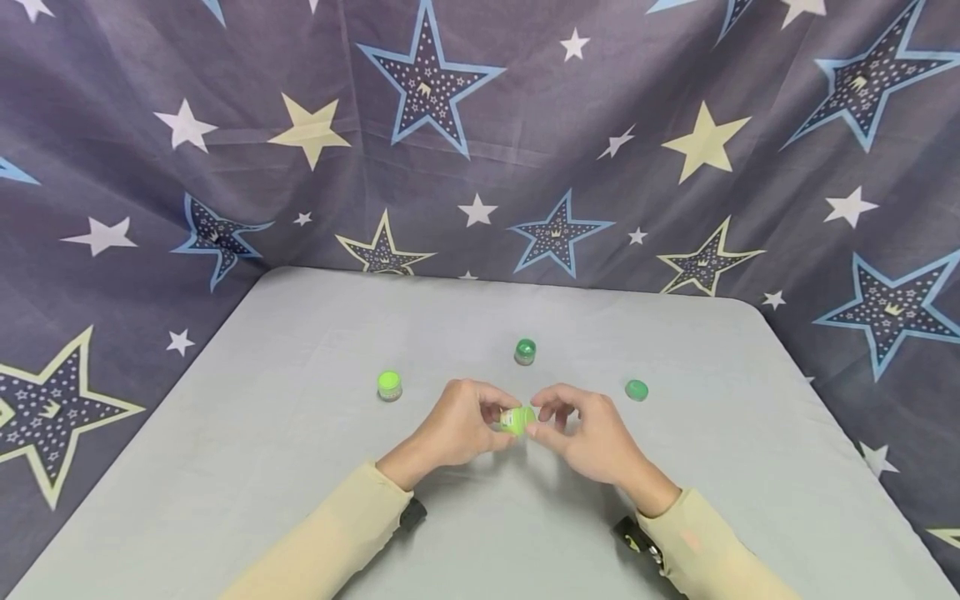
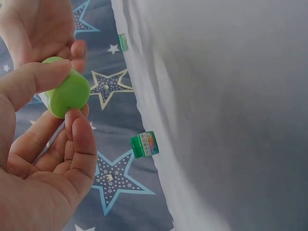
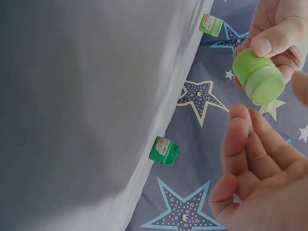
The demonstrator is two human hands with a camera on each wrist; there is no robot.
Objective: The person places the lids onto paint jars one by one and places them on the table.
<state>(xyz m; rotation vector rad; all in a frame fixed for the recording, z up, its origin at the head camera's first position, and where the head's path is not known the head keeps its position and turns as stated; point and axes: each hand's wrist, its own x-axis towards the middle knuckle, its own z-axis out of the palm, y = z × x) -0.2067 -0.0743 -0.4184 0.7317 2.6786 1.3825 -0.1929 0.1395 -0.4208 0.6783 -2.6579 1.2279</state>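
Above the middle of the table, my left hand [image 1: 461, 425] pinches a small light green jar [image 1: 513, 420] between thumb and fingers. The jar is tipped on its side, its round light green end [image 3: 268, 91] facing my right hand [image 1: 588, 433]. In the right wrist view the right thumb [image 3: 301, 87] and the bent fingers [image 3: 245, 127] stand apart around that end, with a gap to it. From the left wrist view the jar's smooth green base [image 2: 70, 96] shows between the left thumb and fingertips.
On the grey-covered table [image 1: 300, 517], another light green jar [image 1: 389, 385] stands upright at the left. A dark green jar [image 1: 525, 352] is behind the hands, and a flat dark green lid [image 1: 637, 390] lies to the right. Star-patterned cloth [image 1: 480, 167] hangs behind the table.
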